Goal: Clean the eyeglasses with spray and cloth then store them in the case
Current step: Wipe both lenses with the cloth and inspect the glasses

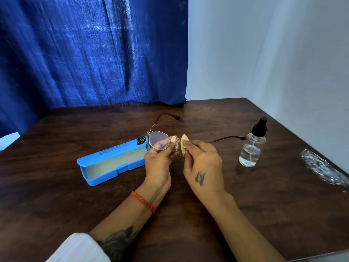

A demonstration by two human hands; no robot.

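Thin gold-rimmed eyeglasses with their temples unfolded are held up above the table. My left hand pinches the frame at the bridge. My right hand presses a small yellow cloth against the right lens, which is mostly hidden behind the cloth and fingers. An open blue case with a pale lining lies on the table to the left of my hands. A clear spray bottle with a black pump top stands upright to the right.
The dark wooden table has a whitish worn patch near its right edge. A blue curtain hangs behind the table and a white wall stands at the right. A white object shows at the far left.
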